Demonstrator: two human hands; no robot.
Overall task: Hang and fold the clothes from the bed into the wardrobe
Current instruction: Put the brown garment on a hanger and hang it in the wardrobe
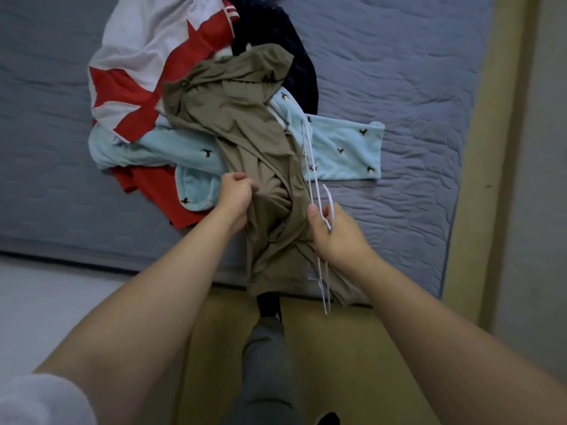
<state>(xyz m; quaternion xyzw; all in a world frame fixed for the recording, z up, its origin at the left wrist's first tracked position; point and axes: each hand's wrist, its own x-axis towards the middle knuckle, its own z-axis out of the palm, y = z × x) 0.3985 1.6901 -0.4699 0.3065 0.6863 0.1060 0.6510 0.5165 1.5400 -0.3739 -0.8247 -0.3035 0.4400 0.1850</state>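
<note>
Getting the hanger into the brown garment calls, I judge, for finding the neck opening first. One hanger arm can then go in at a time, with the cloth lifted off the pile.

From the head view, the garment lies crumpled over the bed edge, partly on a pale blue garment. The left hand has its grip curled, pinching brown fabric. The right hand has its grip wrapped round the white hanger near its hook.

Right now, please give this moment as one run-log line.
left hand: grips olive garment | right hand: holds white hanger | garment: draped over bed edge, not yet hung | other clothes: piled on bed
</note>
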